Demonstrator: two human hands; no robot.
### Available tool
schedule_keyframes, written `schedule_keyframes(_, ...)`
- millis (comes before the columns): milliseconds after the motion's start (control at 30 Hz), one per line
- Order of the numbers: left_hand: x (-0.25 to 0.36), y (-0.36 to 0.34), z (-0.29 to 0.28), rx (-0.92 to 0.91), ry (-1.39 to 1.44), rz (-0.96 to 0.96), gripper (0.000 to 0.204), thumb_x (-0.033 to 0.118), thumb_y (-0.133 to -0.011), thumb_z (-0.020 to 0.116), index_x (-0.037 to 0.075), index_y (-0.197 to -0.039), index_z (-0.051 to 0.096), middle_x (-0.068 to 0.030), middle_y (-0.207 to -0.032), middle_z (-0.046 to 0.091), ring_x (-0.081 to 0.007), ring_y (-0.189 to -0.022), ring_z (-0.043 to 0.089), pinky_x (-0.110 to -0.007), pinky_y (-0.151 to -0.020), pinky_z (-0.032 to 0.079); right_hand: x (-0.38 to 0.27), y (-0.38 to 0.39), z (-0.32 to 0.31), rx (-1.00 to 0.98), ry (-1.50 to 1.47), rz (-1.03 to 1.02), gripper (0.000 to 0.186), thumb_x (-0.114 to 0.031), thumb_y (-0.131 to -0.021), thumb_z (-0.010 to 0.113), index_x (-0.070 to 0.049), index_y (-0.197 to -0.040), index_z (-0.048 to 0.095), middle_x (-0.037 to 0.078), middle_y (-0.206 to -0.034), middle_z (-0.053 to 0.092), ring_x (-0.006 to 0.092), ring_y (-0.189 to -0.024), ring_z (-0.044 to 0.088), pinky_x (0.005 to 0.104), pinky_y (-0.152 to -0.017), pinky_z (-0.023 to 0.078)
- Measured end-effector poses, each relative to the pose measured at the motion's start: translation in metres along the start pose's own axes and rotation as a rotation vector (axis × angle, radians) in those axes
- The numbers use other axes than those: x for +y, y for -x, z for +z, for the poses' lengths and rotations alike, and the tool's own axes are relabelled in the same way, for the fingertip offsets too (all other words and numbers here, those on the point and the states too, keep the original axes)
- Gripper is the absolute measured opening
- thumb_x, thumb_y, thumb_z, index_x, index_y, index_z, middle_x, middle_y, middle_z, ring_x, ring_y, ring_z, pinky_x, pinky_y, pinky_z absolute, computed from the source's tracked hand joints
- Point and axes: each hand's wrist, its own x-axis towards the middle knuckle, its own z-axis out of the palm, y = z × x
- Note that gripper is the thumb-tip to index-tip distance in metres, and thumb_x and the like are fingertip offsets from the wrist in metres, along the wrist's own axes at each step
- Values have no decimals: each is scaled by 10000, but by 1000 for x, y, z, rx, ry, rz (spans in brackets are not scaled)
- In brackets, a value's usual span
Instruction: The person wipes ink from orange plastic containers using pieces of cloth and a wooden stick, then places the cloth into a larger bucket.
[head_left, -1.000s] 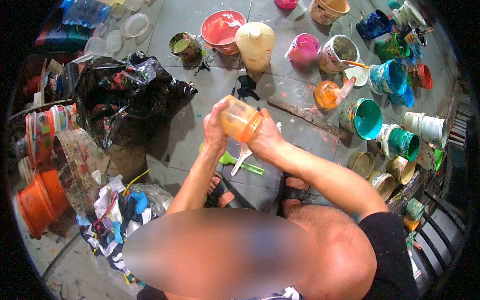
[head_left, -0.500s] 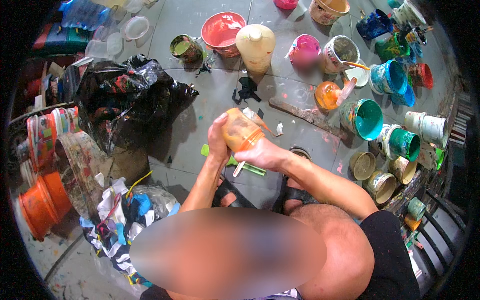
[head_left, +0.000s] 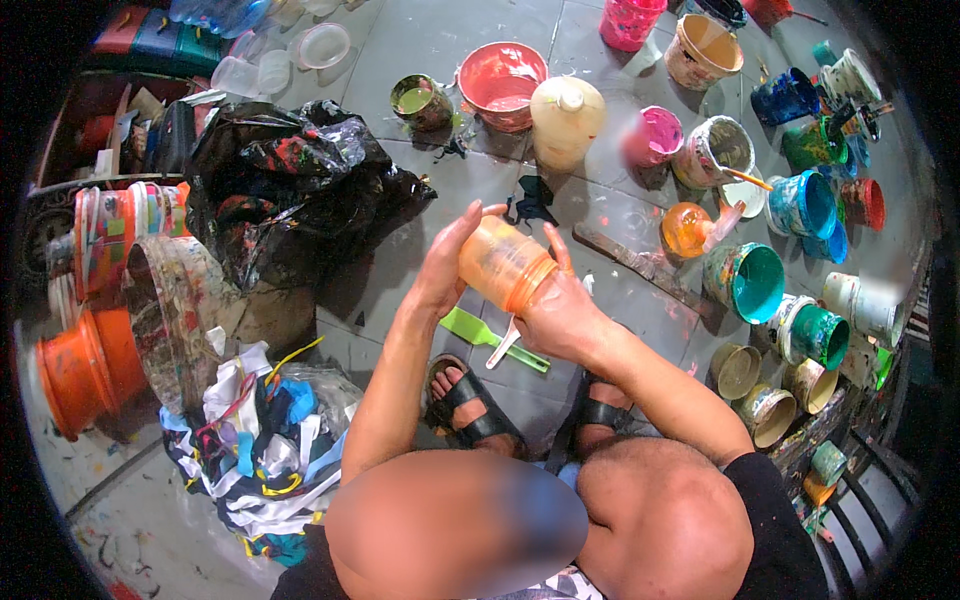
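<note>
In front of my feet I hold a see-through orange plastic jar point(head_left: 497, 262), tilted with its threaded rim toward the lower right. My left hand point(head_left: 446, 262) lies against its bottom end and far side, fingers stretched along it. At the rim end, my right hand point(head_left: 563, 312) covers the mouth, one finger pointing up; what lies under that palm is hidden. Dark smudges show through the jar's wall. Beneath my hands, on the grey tiled floor, lie a light green flat-bladed scraper point(head_left: 467, 325) and a white stick point(head_left: 503, 342).
A black plastic bag point(head_left: 300, 190) and a heap of cloth scraps point(head_left: 265, 430) sit at the left, near orange buckets point(head_left: 95, 370). Ahead stand a cream jug point(head_left: 567, 125) and a red paint tub point(head_left: 502, 85). Paint pots point(head_left: 745, 285) crowd the right, beside a flat wooden stick point(head_left: 640, 265).
My view has shifted, so the surroundings sit farther right. The jar remains between my hands; the left fingers now reach over its far side and a right finger lifts up.
</note>
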Motion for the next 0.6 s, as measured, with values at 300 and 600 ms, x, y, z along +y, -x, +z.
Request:
schedule_keyframes(300,-10,-7,-24,-29,410,-33,465,397,-1001,608,21,-1275,600,-109,-1186,673,-218,-1056,689,-373,-968,552,-7,-5,-11,63,157,-152,442,-199,-772,688,-64,-1192,682,78,-1211,684,271,-1290,563,635,-1255,61)
schedule_keyframes(600,-8,-15,-30,18,316,-12,495,405,-961,602,4,-1251,604,-119,-1131,675,-240,-1037,683,-382,-959,557,0,-27,6,84,579,-228,342,-159,-849,558,-1,-1136,656,124,-1155,705,231,-1241,617,547,-1289,84)
